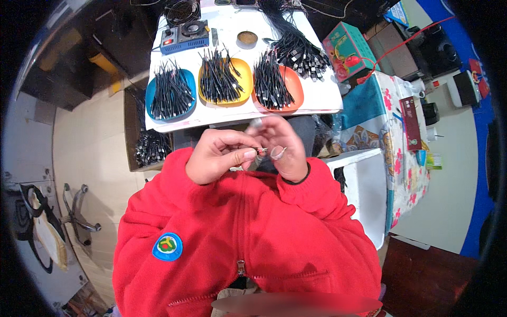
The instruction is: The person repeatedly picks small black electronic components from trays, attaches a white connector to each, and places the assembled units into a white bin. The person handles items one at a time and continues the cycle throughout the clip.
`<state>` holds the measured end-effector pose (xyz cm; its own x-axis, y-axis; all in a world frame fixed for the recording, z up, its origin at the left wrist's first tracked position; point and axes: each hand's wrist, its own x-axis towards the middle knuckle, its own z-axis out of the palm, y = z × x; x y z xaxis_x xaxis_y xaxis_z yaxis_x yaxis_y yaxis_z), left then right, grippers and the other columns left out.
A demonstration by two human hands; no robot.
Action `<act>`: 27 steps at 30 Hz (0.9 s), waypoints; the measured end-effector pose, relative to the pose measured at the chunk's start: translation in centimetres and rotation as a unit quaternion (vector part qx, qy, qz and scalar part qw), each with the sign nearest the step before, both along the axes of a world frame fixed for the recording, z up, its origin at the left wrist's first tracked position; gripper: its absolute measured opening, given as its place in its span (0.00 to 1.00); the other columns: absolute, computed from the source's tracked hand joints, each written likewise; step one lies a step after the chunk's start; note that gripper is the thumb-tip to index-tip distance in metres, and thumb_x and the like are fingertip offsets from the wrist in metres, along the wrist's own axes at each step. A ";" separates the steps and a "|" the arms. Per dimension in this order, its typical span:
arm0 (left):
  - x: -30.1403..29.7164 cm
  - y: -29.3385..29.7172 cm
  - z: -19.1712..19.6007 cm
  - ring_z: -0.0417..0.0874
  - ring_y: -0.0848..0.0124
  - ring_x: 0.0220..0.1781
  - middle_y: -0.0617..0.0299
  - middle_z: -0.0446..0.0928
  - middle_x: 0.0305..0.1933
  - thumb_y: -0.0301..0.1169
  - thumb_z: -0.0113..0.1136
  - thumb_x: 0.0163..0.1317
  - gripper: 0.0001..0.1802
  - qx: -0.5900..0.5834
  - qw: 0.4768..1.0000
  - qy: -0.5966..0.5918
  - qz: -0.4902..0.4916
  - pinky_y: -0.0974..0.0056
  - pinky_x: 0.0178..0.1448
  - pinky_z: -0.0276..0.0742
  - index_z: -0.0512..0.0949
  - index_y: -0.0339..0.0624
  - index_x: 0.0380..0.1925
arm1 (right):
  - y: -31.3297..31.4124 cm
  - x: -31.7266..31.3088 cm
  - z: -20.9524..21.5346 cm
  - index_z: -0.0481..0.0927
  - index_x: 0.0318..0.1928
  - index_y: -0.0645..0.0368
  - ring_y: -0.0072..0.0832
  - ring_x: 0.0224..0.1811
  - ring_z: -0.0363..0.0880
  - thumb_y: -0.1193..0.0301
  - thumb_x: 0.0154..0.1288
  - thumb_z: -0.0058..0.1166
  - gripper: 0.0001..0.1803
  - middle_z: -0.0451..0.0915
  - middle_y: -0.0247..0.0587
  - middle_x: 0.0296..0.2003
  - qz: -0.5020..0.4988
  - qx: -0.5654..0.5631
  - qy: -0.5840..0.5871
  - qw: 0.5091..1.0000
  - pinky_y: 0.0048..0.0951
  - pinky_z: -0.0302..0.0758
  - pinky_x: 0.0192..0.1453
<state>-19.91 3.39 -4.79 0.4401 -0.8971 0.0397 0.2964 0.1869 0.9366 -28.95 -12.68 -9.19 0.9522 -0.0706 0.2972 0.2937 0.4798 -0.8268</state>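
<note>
Close in front of my red jacket, my left hand (219, 154) is closed in a pinch of thumb and forefinger. From its tip poke short, thin wire ends (262, 150), apparently of a small cable mostly hidden by the fingers. My right hand (285, 145) is beside it, its fingers raised and smeared by motion; whether they grip anything is unclear. A clear, ring-like piece shows at its thumb. Beyond the hands, short black cables fill a blue tray (189, 79), a yellow tray (244, 79) and an orange tray (298, 96) on a white table (211, 114).
Behind the trays are a blue device (185, 45) with a red switch, a round tin (246, 39) and a large bundle of black cables (303, 55). A box of dark parts (150, 148) sits low left. A white foam box (367, 195) stands at my right, near a flowered tablecloth (396, 137).
</note>
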 end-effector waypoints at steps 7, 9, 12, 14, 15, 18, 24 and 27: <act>8.8 -4.6 7.9 0.78 0.79 0.30 0.62 0.78 0.29 0.24 0.57 0.62 0.06 0.075 0.965 -0.204 0.146 0.74 0.35 0.72 0.77 0.31 0.35 | 2.9 5.1 -4.3 0.66 0.54 0.67 0.29 0.49 0.75 0.43 0.72 0.23 0.37 0.77 0.45 0.44 0.312 0.013 0.003 0.950 0.30 0.66 0.59; 13.6 -8.7 7.4 0.78 0.79 0.27 0.62 0.78 0.24 0.25 0.58 0.61 0.06 0.070 0.869 -0.446 0.204 0.74 0.32 0.72 0.77 0.31 0.33 | 2.8 5.8 -5.2 0.67 0.53 0.66 0.28 0.46 0.75 0.45 0.73 0.23 0.34 0.77 0.44 0.42 0.349 0.077 0.050 0.933 0.30 0.68 0.56; 19.2 -13.2 4.4 0.82 0.56 0.26 0.48 0.78 0.24 0.25 0.59 0.58 0.04 0.167 0.739 -0.630 0.171 0.62 0.32 0.76 0.78 0.36 0.32 | 2.3 7.4 -6.7 0.67 0.53 0.65 0.29 0.47 0.75 0.47 0.74 0.24 0.32 0.77 0.46 0.42 0.401 0.190 0.113 0.889 0.29 0.69 0.55; 21.8 -15.4 1.4 0.80 0.48 0.31 0.44 0.77 0.26 0.26 0.59 0.57 0.05 0.205 0.718 -0.657 0.106 0.56 0.35 0.76 0.78 0.36 0.32 | 1.8 7.9 -7.6 0.66 0.54 0.65 0.31 0.47 0.75 0.49 0.75 0.24 0.31 0.77 0.47 0.42 0.386 0.219 0.090 0.892 0.31 0.69 0.54; 22.7 -16.3 -0.2 0.80 0.47 0.32 0.43 0.78 0.27 0.27 0.59 0.57 0.05 0.209 0.725 -0.651 0.088 0.54 0.36 0.76 0.78 0.36 0.32 | 1.6 8.1 -8.1 0.66 0.54 0.65 0.31 0.47 0.75 0.50 0.75 0.24 0.30 0.76 0.48 0.42 0.382 0.236 0.085 0.889 0.31 0.69 0.54; 25.2 -18.1 -3.8 0.80 0.48 0.33 0.44 0.78 0.30 0.25 0.59 0.56 0.06 0.249 0.685 -0.681 0.063 0.56 0.37 0.75 0.78 0.36 0.33 | 1.1 8.7 -9.3 0.64 0.56 0.65 0.32 0.51 0.73 0.52 0.75 0.23 0.29 0.75 0.47 0.44 0.353 0.254 0.069 0.898 0.33 0.66 0.58; 27.4 -20.1 -6.9 0.80 0.47 0.34 0.43 0.78 0.29 0.26 0.58 0.55 0.06 0.284 0.674 -0.680 0.052 0.54 0.39 0.76 0.78 0.36 0.33 | 0.4 9.3 -9.9 0.65 0.57 0.64 0.30 0.57 0.69 0.53 0.76 0.21 0.28 0.73 0.45 0.51 0.285 0.141 0.062 0.946 0.33 0.59 0.65; 27.8 -20.8 -7.2 0.80 0.46 0.34 0.42 0.78 0.29 0.26 0.58 0.55 0.06 0.300 0.662 -0.686 0.038 0.54 0.39 0.75 0.78 0.37 0.33 | 0.4 9.0 -9.7 0.66 0.56 0.63 0.30 0.58 0.69 0.54 0.76 0.23 0.26 0.73 0.43 0.51 0.349 0.212 0.077 0.909 0.33 0.61 0.65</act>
